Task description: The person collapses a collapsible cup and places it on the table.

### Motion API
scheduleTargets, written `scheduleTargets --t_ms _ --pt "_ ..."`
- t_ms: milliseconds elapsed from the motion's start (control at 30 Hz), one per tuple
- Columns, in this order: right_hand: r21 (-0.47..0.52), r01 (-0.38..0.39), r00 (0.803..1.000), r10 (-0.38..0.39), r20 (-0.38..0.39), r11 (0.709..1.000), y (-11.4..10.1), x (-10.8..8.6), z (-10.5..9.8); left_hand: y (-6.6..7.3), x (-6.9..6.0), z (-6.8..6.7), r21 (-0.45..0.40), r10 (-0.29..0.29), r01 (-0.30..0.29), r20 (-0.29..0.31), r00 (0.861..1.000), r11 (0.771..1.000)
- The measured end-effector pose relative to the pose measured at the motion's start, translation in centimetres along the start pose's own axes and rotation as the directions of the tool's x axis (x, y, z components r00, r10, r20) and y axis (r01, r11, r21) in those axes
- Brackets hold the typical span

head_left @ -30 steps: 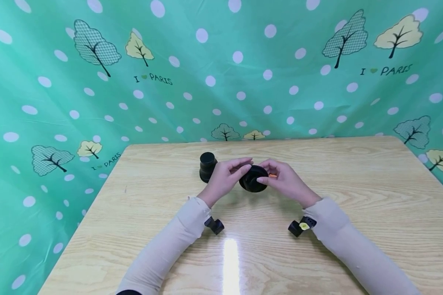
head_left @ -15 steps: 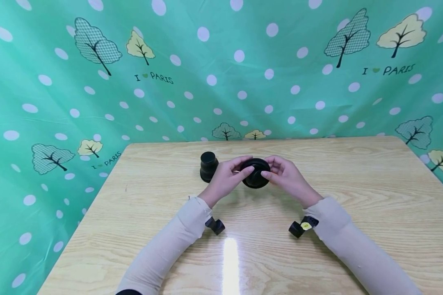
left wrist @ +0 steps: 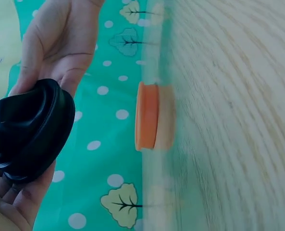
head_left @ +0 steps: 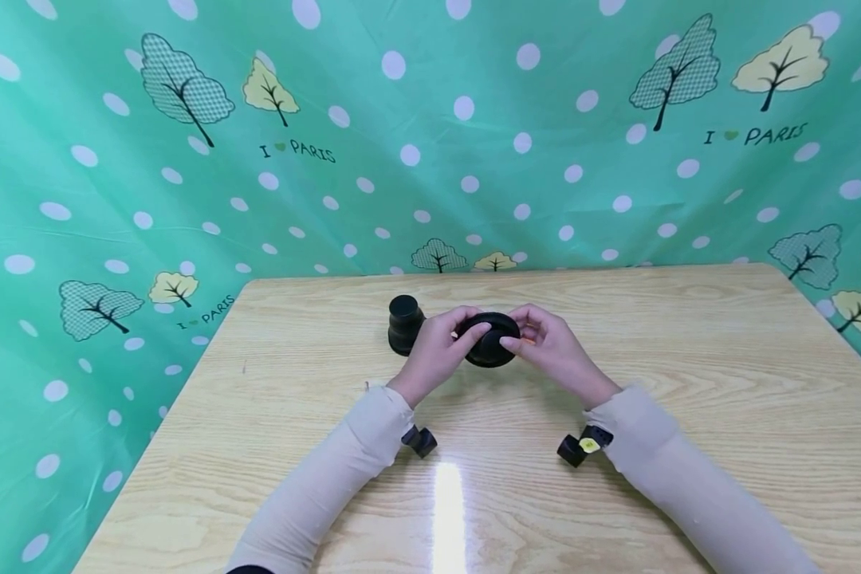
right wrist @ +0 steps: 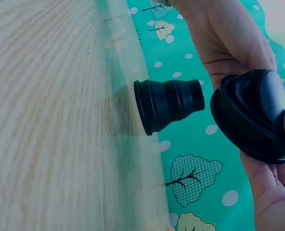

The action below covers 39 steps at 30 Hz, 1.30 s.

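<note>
Both hands hold a black, flexible, round, stepped piece (head_left: 490,353), much like a folding silicone cup, above the table. My left hand (head_left: 436,348) grips its left side, with the thumb on the face. On the right side my right hand (head_left: 558,352) pinches the rim, its thumb pressing near the middle. In the right wrist view the held piece (right wrist: 250,118) looks partly squashed, its centre bent out of shape. A taller black stepped cup (head_left: 404,323) stands narrow end up, just beyond my left hand. Behind my right fingers, a low orange round piece (left wrist: 148,116) rests on the table.
The pale wooden table (head_left: 689,343) reaches back to a green dotted curtain (head_left: 466,143). Small black cameras (head_left: 419,441) are strapped to both wrists. A bright light reflection (head_left: 448,518) lies on the near tabletop.
The held black piece rose slightly, then came back a little left and down. Its face now looks flatter, with a bulge between the thumbs. The standing cup has stayed put.
</note>
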State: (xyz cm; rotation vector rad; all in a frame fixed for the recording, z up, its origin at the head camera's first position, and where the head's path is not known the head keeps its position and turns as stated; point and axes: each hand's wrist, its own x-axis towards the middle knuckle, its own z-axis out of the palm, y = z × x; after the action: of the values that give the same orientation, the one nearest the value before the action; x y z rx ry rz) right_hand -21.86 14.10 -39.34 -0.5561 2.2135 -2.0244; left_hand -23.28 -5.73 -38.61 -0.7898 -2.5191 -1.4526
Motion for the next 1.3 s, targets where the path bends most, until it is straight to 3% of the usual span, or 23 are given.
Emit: scheduleTargets --t_ms 100,233,433,633,767,1033,1300 --pt "-0.015 -0.004 1.000 0.004 0.006 1.000 -0.19 -0.10 0.01 -0.11 -0.04 -0.09 -0.017 0.008 -0.008 -0.002 1.000 1.000" --pt "-0.069 -0.017 0.999 0.019 0.025 0.997 -0.26 -0.12 -0.13 -0.19 -0.03 -0.19 -0.041 0.014 -0.012 0.045 0.999 0.999" --pt "-0.174 0.027 0.995 -0.010 0.099 0.984 -0.06 0.12 0.06 -0.32 -0.09 0.05 0.066 0.030 -0.039 0.132 0.991 0.997" --pt "-0.246 0.058 0.996 -0.038 0.085 0.967 -0.15 0.06 0.09 -0.13 -0.15 0.05 0.087 0.029 -0.039 0.118 0.993 0.995" --pt "-0.269 0.047 0.997 -0.028 0.075 0.962 -0.28 0.01 -0.06 -0.08 -0.11 -0.01 0.036 0.010 -0.015 0.117 0.993 0.999" --pt "-0.126 0.003 1.000 0.000 0.024 0.992 -0.41 -0.17 -0.39 0.09 -0.06 -0.44 -0.160 -0.059 0.072 0.086 0.995 0.984" --pt "0.055 -0.012 0.996 0.017 -0.090 0.998 -0.58 -0.10 -0.64 0.32 0.08 -0.49 -0.256 -0.125 0.136 0.058 0.990 0.957"
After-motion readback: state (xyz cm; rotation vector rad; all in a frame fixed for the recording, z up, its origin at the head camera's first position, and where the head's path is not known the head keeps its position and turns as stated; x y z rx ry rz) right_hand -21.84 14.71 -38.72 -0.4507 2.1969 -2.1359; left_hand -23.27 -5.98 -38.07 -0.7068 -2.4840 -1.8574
